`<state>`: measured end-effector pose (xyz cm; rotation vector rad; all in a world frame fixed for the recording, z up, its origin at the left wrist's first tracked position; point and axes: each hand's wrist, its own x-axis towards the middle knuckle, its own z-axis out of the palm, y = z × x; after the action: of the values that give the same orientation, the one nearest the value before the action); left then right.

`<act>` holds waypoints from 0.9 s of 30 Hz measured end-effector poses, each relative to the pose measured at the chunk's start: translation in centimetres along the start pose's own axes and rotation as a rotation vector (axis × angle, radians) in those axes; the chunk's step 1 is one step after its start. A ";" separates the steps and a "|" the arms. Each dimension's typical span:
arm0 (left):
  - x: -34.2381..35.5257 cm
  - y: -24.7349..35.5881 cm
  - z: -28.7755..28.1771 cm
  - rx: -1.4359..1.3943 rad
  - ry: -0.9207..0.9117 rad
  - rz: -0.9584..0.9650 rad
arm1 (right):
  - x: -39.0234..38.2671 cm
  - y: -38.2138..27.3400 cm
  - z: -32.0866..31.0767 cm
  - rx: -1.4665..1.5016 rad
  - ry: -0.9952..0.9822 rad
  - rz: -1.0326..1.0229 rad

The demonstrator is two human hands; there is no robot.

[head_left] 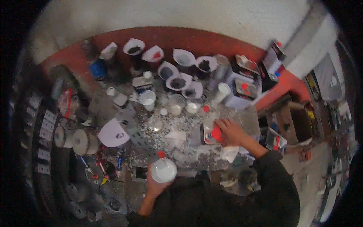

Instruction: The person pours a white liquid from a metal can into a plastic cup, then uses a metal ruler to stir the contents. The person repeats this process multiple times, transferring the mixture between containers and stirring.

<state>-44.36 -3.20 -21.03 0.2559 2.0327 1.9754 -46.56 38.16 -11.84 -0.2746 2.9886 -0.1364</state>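
The left hand (pixel 155 185) has its grip half-curled around a white cup (pixel 167 174) at the table's (pixel 196 153) near edge, forearm angled up from below. The right hand (pixel 231 132) reaches in from the right, fingers bent over a can (pixel 207 128) beside its red cap (pixel 216 133); I cannot tell how firmly that grip closes.

ahead of me, a pale wall (pixel 189 15) rises above a red band (pixel 227 42) that bends across my view. my grey tabletop (pixel 193 153) is grimy and speckled; a dark rack (pixel 34 142) stands at my left, and dull floor (pixel 293 168) shows at my right.
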 end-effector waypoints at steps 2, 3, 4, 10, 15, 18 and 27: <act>0.6 -0.8 0.0 -0.074 -0.061 -0.009 | -1.1 -0.1 0.4 0.018 0.084 -0.015; 0.3 -3.1 -0.1 0.077 0.011 0.031 | -1.5 -0.5 0.3 0.060 0.141 0.008; 0.7 -2.3 0.2 0.090 -0.029 0.026 | -1.6 -1.1 -0.2 0.095 0.203 0.028; 1.8 0.0 1.4 -0.079 -0.115 -0.022 | -1.3 -5.1 -1.1 0.266 0.376 0.356; 2.6 -1.8 1.3 0.063 -0.151 0.161 | 0.2 -5.0 0.0 0.207 0.350 0.446; 3.1 -0.9 1.4 -0.038 -0.157 0.096 | 0.3 -5.6 -0.1 0.297 0.355 0.451; 4.1 -5.0 -0.2 0.184 -0.128 0.152 | -0.3 -5.6 1.4 0.269 0.307 0.408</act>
<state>-47.85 -2.26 -26.37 0.5787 2.1689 1.8033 -45.07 32.64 -12.62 0.4205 3.1897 -0.5734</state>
